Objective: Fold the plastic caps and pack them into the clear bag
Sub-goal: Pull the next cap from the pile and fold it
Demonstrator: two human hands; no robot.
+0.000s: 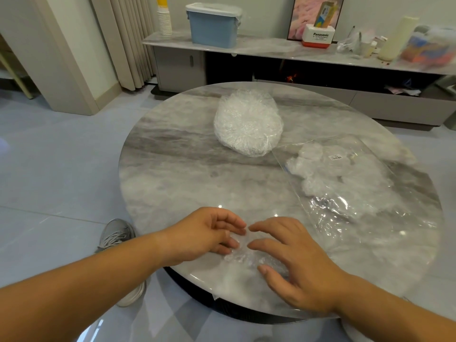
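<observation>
A crumpled clear plastic cap [243, 255] lies on the round marble table [187, 174] near its front edge. My left hand [204, 233] pinches the cap's left end between thumb and curled fingers. Spread over its right side, my right hand [293, 257] has its fingertips and thumb touching the plastic. The clear bag [370, 208] lies flat on the right of the table, with several folded caps [318, 169] inside its far end. A rounded bundle of loose plastic caps [246, 122] sits at the middle back of the table.
Behind the table runs a low cabinet [271, 48] carrying a blue lidded bin [213, 24], a stack of paper cups [164, 19] and a Panasonic box [318, 35]. My grey shoe [116, 234] stands on the tiled floor, left of the table.
</observation>
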